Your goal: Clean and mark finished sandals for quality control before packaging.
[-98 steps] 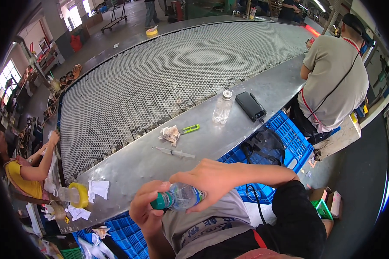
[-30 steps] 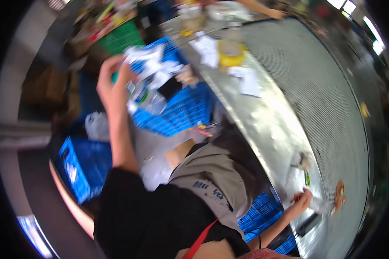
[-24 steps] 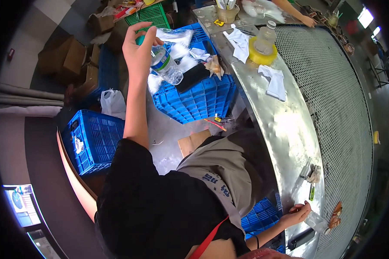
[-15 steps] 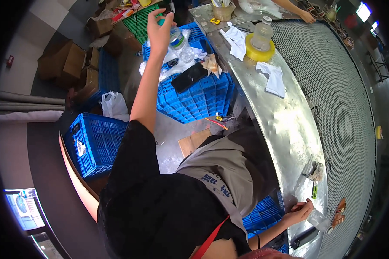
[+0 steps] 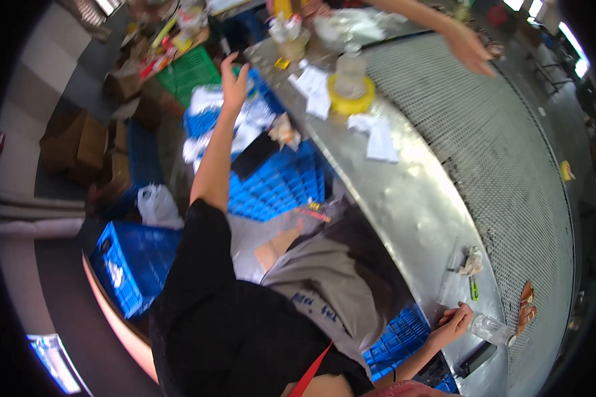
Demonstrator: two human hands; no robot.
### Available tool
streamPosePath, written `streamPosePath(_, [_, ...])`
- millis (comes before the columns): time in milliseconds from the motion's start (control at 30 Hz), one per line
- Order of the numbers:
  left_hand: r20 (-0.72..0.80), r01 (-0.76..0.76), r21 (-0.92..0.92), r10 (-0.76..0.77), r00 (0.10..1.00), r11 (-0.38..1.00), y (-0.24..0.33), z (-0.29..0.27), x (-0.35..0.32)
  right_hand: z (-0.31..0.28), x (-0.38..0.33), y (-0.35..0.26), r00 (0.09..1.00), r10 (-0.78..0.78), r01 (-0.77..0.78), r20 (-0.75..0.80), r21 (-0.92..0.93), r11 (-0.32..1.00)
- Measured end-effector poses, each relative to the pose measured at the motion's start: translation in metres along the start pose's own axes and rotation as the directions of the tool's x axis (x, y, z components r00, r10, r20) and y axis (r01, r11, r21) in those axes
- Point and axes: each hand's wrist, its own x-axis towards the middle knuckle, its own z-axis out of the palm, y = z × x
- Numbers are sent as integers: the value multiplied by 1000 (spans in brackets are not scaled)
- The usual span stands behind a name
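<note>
Apron (image 5: 324, 268) carries blue printed characters, blurred. Left hand (image 5: 234, 87): thumb and fingers parted beside teal-capped clear bottle (image 5: 252, 85), above blue crate (image 5: 278, 188); grip cannot be determined. Right hand (image 5: 453, 323): loosely curled at smooth sheet-metal table (image 5: 404, 205), near second clear bottle (image 5: 490, 327); hold indeterminate. Tub (image 5: 291, 49) contains white items.

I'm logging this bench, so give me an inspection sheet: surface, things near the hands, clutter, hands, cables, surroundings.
Surface: shiny metal bench top beside a mesh panel.
Things: clear bottle by the right hand.
Clutter: white pieces, yellow ring, green tool.
Hands: left hand near a blue crate; both grips unclear.
Cables: thin dark line, possibly a cord, near the right forearm.
Surroundings: cardboard boxes; another person's hand.
</note>
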Motion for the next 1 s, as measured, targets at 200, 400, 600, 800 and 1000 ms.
streamPosePath(200, [102,-62,140,48,994,988,-52,23,-9,9,-7,14,999,41,-44,24,172,984])
streamPosePath(400, [143,10,281,-52,988,960,-117,-27,9,52,7,-1,992,70,-92,104,224,970])
streamPosePath(600, [195,257,104,-273,942,961,-142,-26,0,54,34,-80,963,-268,263,-25,-124,957])
streamPosePath(800, [231,313,2,-305,924,950,-135,-23,-1,-99,130,-115,690,-304,376,-656,-33,926])
streamPosePath(1000, [100,196,83,-204,974,977,-135,-77,5,-154,273,51,895,-1,-162,-447,-327,931])
